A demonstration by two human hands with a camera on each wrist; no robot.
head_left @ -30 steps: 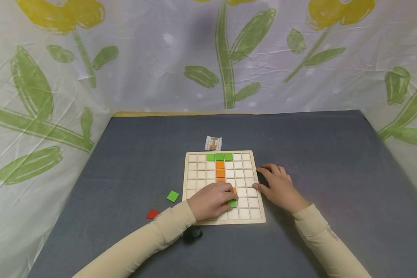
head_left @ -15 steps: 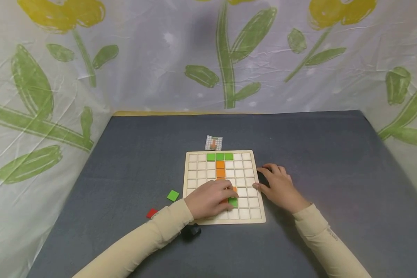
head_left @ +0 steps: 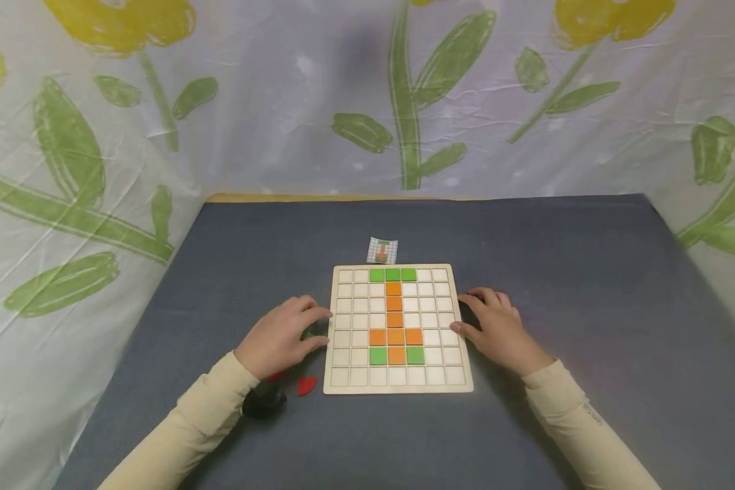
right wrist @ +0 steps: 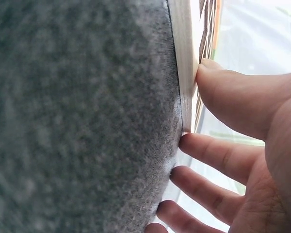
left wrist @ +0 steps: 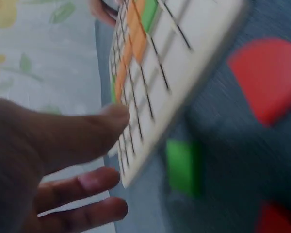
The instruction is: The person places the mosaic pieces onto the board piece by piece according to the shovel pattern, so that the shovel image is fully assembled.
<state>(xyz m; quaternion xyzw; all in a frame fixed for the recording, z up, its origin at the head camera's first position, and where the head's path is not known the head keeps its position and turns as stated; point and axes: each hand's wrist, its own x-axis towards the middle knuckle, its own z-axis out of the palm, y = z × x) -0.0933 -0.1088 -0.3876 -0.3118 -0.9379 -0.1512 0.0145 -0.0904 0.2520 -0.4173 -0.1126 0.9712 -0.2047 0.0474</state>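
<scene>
A pale wooden grid board point(head_left: 398, 390) lies flat on the table. Three green tiles point(head_left: 393, 275) fill the middle of its far row, and an orange column point(head_left: 395, 320) runs down from them to a short orange crossbar. Below that bar, two green tiles point(head_left: 415, 355) flank an orange one. My left hand point(head_left: 275, 338) is at the board's left edge, thumb and fingers apart, holding nothing. Under it a loose green tile point(left wrist: 180, 167) lies beside the board. My right hand point(head_left: 496, 332) touches the right edge, thumb point(right wrist: 228, 92) on the rim and fingers extended along the side.
A red quarter-round piece point(head_left: 307, 386) lies left of the board's near corner, with another red piece point(head_left: 276, 376) partly behind the left hand. A small printed card point(head_left: 382, 250) lies past the far edge. A black wrist camera point(head_left: 263, 401) hangs under the left wrist.
My left hand has left the near tiles and moved left to the board's edge, uncovering the orange and green tiles there. The right hand stays at its edge.
</scene>
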